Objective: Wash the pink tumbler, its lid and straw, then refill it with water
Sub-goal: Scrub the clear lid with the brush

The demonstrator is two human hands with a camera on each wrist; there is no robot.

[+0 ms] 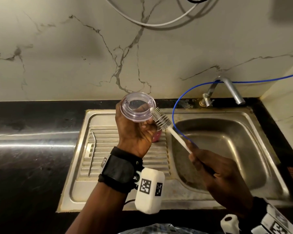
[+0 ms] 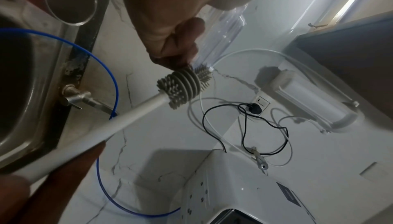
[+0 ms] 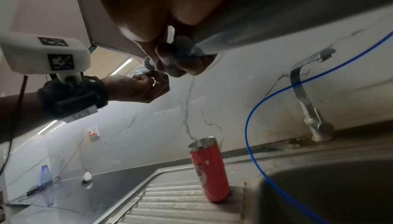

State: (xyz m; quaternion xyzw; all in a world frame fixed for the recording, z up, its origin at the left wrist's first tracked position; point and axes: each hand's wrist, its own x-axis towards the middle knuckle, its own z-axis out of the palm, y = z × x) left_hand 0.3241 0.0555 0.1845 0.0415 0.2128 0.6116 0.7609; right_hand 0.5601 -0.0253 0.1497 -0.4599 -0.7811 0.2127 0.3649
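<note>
My left hand (image 1: 137,127) holds the clear round lid (image 1: 137,107) up over the draining board, fingers curled round its rim. My right hand (image 1: 210,166) grips the white handle of a bottle brush (image 1: 161,119), whose grey bristle head touches the lid's right edge. In the left wrist view the brush head (image 2: 182,88) sits just under my fingers and the lid (image 2: 223,31). The pink tumbler (image 3: 209,168) stands upright and open on the draining board, mostly hidden behind my left hand in the head view (image 1: 156,135). A bent metal straw (image 1: 92,152) lies on the board's left side.
A steel sink (image 1: 227,141) lies to the right, with a tap (image 1: 230,89) behind it. A thin blue hose (image 1: 176,105) loops from the wall down into the basin. Black countertop (image 1: 32,141) spreads to the left. White cables hang on the marble wall.
</note>
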